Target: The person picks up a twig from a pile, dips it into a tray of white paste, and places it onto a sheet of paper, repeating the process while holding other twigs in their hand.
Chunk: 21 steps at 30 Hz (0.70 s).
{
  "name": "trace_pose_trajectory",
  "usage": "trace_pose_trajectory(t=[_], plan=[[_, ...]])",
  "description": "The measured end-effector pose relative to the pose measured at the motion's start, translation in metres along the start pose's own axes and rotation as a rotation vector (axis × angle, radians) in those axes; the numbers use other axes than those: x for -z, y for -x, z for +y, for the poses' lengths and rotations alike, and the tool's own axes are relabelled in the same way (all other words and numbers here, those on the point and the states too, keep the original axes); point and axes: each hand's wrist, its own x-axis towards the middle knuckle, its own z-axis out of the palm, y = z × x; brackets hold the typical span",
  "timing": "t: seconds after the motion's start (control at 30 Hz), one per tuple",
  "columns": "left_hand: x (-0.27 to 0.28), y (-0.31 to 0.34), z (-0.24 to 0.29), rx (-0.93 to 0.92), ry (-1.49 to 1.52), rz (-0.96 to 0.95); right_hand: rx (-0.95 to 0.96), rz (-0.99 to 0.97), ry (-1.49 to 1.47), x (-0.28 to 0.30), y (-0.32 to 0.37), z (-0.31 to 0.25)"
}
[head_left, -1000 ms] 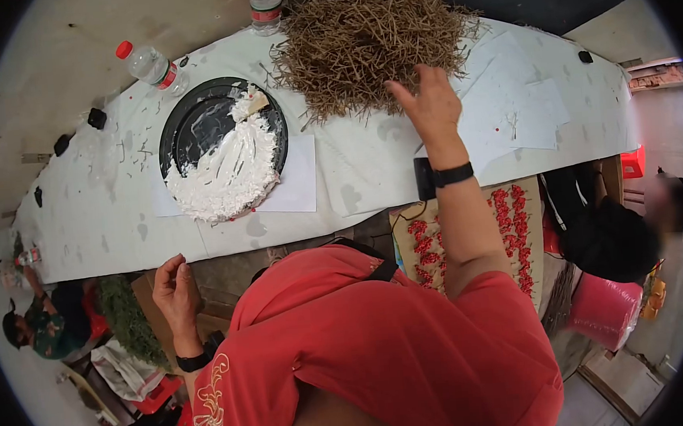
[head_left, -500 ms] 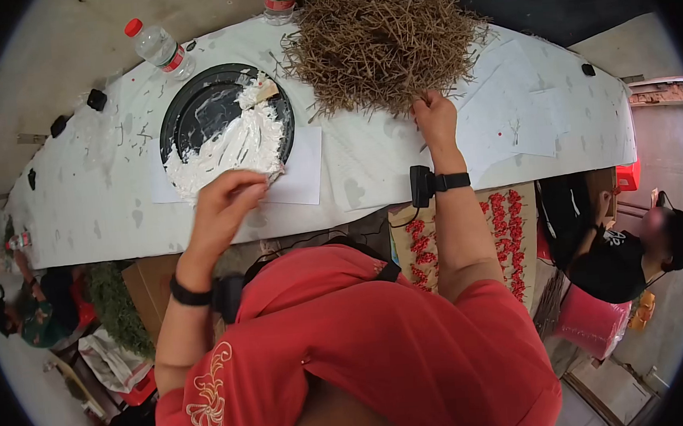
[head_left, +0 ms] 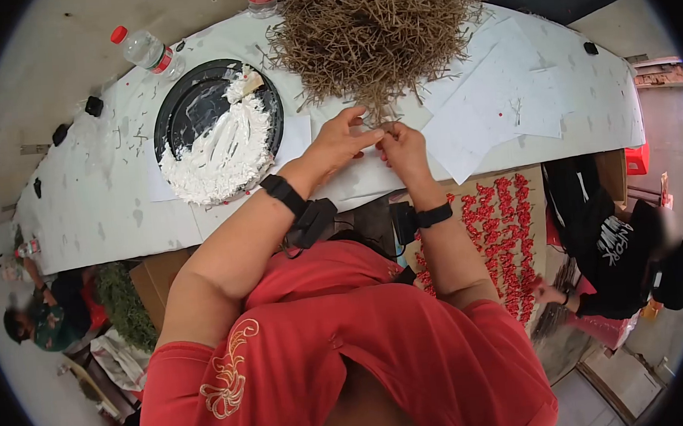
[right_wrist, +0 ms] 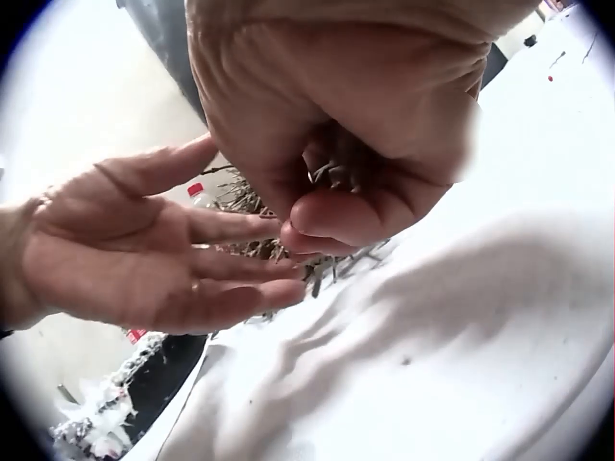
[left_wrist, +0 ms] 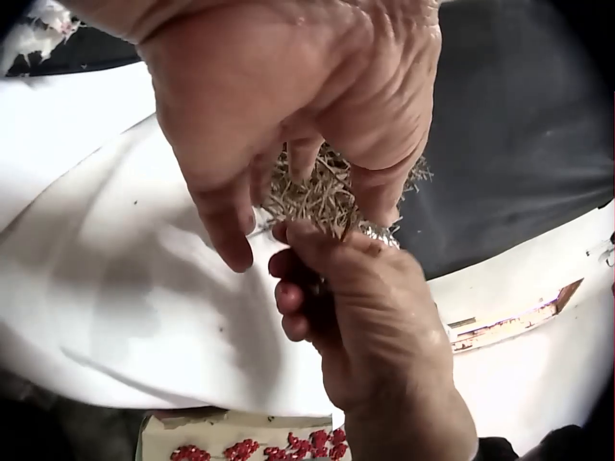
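Observation:
My right hand (head_left: 404, 151) holds a few short brown twigs (right_wrist: 338, 177) in its curled fingers, their ends showing inside the fist in the right wrist view. Beside it, my left hand (head_left: 341, 143) is open, fingers apart and reaching close to the right fingertips. In the left wrist view the left hand (left_wrist: 298, 91) hangs just above the right hand (left_wrist: 384, 331). Right in front of both hands, a large heap of dry brown twigs (head_left: 369, 37) covers the back of the table.
A black plate (head_left: 179, 105) with white paste (head_left: 219, 168) lies to the left on white paper. Behind it stand clear bottles (head_left: 144, 51). Loose paper sheets (head_left: 500, 99) lie right of the heap. Below the table edge is a board with red berry-like pieces (head_left: 502, 241). People sit at both sides.
My right hand has closed on twigs at the heap's front edge and come left and towards me. The left hand has risen from below the table edge, past the plate, to meet it.

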Motion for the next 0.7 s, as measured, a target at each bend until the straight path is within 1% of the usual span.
trace_pose_trajectory(t=[0.07,0.1,0.13,0.2,0.23,0.27,0.33,0.37,0.47,0.5,0.6,0.63,0.7], plan=[[-0.009,-0.009,-0.011,0.007,0.006,-0.011,0.130,-0.022,0.071,-0.007,0.004,0.008],[-0.010,-0.012,-0.017,0.010,0.009,-0.015,0.128,-0.019,0.068,-0.009,0.007,0.007],[-0.011,-0.016,-0.023,0.013,0.006,-0.016,0.115,-0.060,0.044,-0.010,0.009,0.005],[-0.011,-0.020,-0.032,0.004,0.101,0.011,0.089,-0.143,-0.004,-0.010,0.013,0.000],[-0.011,-0.022,-0.034,-0.003,0.149,0.027,0.090,-0.145,-0.005,-0.007,0.013,-0.004],[-0.009,-0.023,-0.037,-0.002,0.148,0.031,0.051,-0.191,-0.060,-0.002,0.013,-0.010],[-0.005,-0.022,-0.036,0.033,0.203,0.106,-0.029,-0.284,-0.170,0.007,0.013,-0.015],[-0.003,-0.021,-0.036,0.050,0.232,0.144,-0.028,-0.289,-0.170,0.010,0.009,-0.010],[0.004,-0.019,-0.040,0.090,0.225,0.163,0.265,0.086,0.167,0.014,-0.017,0.010],[0.005,-0.016,-0.040,0.112,0.220,0.170,0.269,0.080,0.166,0.011,-0.022,0.004],[0.005,-0.008,-0.037,0.134,0.192,0.161,0.361,0.408,0.458,0.004,-0.037,-0.015],[0.004,-0.007,-0.035,0.145,0.177,0.152,0.365,0.406,0.455,-0.001,-0.044,-0.018],[0.004,-0.007,-0.036,0.143,0.174,0.138,0.208,0.300,0.393,-0.011,-0.057,-0.021]])
